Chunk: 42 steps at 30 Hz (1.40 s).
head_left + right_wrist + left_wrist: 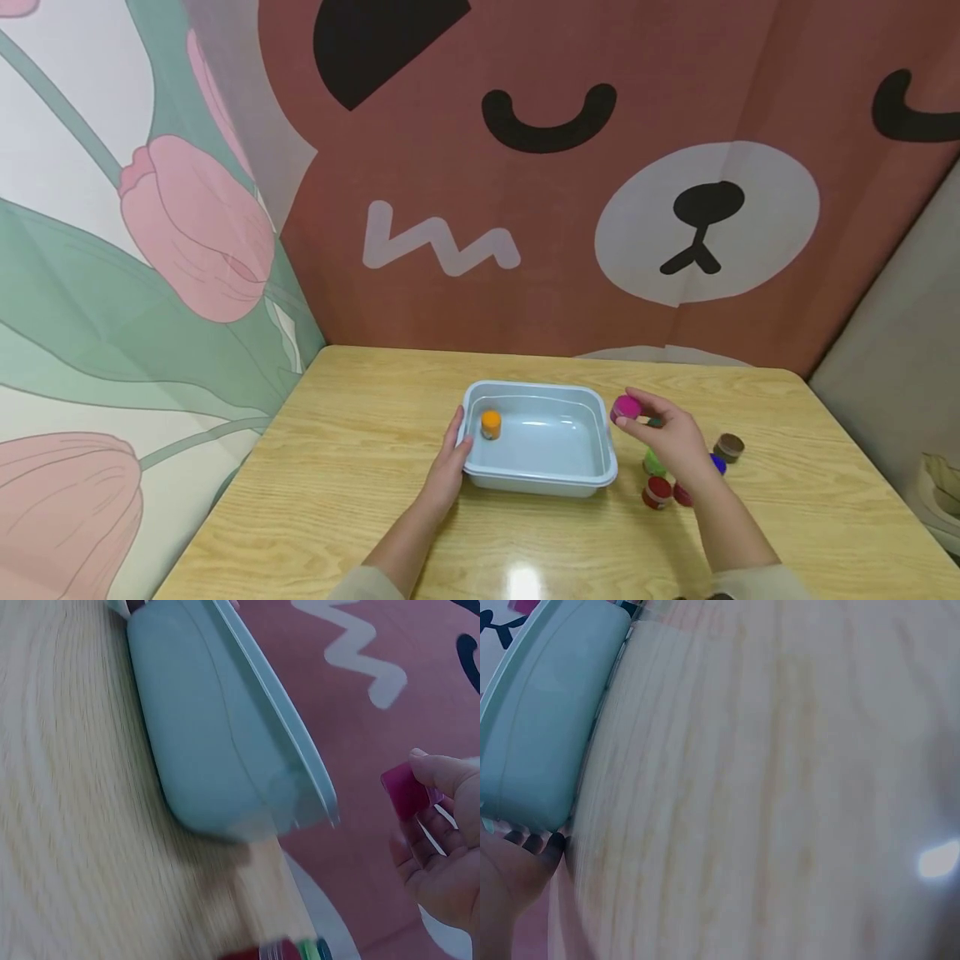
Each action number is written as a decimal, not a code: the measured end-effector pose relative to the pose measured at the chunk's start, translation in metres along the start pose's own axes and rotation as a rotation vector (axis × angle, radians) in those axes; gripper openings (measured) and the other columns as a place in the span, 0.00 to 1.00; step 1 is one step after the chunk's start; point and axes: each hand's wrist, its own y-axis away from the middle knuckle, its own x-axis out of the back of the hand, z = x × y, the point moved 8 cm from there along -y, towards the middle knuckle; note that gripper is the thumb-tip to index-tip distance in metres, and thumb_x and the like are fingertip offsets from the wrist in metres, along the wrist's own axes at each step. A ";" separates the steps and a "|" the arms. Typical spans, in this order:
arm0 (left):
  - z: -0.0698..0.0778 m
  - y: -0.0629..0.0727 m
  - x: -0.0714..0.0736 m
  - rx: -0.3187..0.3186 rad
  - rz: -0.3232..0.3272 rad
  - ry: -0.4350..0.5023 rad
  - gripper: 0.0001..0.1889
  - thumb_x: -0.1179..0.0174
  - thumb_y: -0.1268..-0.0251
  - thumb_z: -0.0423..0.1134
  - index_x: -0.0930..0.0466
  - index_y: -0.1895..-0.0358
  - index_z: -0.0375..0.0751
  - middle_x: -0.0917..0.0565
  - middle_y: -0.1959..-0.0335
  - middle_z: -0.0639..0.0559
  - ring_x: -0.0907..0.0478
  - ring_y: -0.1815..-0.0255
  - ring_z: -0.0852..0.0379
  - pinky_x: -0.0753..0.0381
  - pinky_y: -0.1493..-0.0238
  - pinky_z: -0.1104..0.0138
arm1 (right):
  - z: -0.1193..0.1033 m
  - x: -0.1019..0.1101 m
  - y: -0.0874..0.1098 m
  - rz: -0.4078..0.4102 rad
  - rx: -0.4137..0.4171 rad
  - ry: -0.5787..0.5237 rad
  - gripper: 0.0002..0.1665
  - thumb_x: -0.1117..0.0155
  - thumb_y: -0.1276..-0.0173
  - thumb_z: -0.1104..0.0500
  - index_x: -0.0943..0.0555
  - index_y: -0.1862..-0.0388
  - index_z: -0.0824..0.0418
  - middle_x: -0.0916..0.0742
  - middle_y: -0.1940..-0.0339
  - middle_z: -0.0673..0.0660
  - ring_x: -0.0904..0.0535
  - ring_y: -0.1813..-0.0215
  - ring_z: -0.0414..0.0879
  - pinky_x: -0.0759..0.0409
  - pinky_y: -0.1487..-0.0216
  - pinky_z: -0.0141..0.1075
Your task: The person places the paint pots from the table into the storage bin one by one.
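Right hand: I pinch the magenta pot between thumb and fingers, the thumb across its near side; my right hand (pixel 671 433) is clamped on nothing else.
Magenta pot: it (pixel 626 407) sits in that pinch, off the table and just beside the tub's right wall, apart from the rim; holding it at my fingertips seems meant to leave most of it free of my palm.
Left hand: my left hand (pixel 448 467) is clamped on the tub's left side, thumb at the rim, fingers along the outer wall, probably to steady it.
Blue tub: the tub (pixel 534 486) stands upright between my two hands, perhaps so that both reach it easily.
Orange pot: inside the tub, this one (pixel 491 425) stands just past my left thumb.
Pots by my right hand: light green (pixel 654 463) and dark green (pixel 655 423) lie below my fingers, partly hidden; red (pixel 657 492) is nearer me; crimson (pixel 682 495) is half behind my wrist; blue (pixel 719 464) and brown (pixel 729 447) sit to its right.
Table: the wooden top (pixel 337 500) bears the tub and the loose pots.
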 end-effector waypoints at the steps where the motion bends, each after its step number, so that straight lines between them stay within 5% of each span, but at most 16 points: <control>1: 0.001 0.000 0.000 -0.004 -0.001 0.000 0.30 0.60 0.22 0.41 0.54 0.20 0.50 0.53 0.19 0.43 0.60 0.19 0.37 0.63 0.24 0.37 | -0.003 -0.004 -0.003 -0.007 0.006 -0.015 0.41 0.34 0.34 0.43 0.32 0.28 0.58 0.22 0.35 0.66 0.22 0.39 0.58 0.18 0.50 0.29; 7: 0.000 0.000 0.000 -0.001 0.002 -0.005 0.30 0.60 0.22 0.42 0.53 0.20 0.50 0.53 0.19 0.43 0.59 0.19 0.36 0.63 0.24 0.36 | -0.015 -0.032 -0.017 -0.063 0.018 -0.070 0.39 0.32 0.35 0.45 0.30 0.29 0.57 0.21 0.35 0.64 0.25 0.36 0.60 0.17 0.43 0.43; 18: 0.000 0.000 0.001 -0.019 0.006 -0.001 0.30 0.59 0.22 0.41 0.53 0.21 0.48 0.52 0.19 0.41 0.58 0.20 0.35 0.61 0.24 0.37 | -0.028 -0.076 -0.039 -0.087 0.040 -0.100 0.33 0.28 0.38 0.53 0.24 0.35 0.60 0.18 0.43 0.63 0.23 0.40 0.55 0.16 0.47 0.40; 42: -0.001 0.000 0.000 0.006 -0.012 -0.004 0.30 0.61 0.21 0.42 0.55 0.20 0.52 0.52 0.19 0.43 0.58 0.19 0.36 0.61 0.24 0.36 | -0.041 -0.136 -0.070 -0.157 0.033 -0.124 0.28 0.27 0.41 0.62 0.21 0.40 0.64 0.15 0.49 0.64 0.20 0.48 0.54 0.17 0.49 0.41</control>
